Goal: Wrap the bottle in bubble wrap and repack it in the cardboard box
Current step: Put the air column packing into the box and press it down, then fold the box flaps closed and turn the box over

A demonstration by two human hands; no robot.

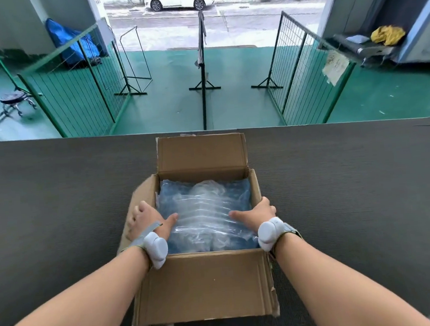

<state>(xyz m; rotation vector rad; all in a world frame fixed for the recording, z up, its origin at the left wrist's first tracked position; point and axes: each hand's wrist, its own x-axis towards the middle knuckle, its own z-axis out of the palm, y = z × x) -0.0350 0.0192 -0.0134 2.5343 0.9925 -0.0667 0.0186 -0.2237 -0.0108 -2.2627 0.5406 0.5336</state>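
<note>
Your left hand and right hand each grip a side wall of the open cardboard box on the grey bench. Your fingers curl over the outside of each wall, clamped on it, thumbs inside. Between your thumbs lies the bubble wrap bundle, filling the box; the bottle itself is hidden.

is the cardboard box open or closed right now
Open. The cardboard box has its far flap standing up and near flap folded outward, with the bubble wrap inside exposed.
</note>
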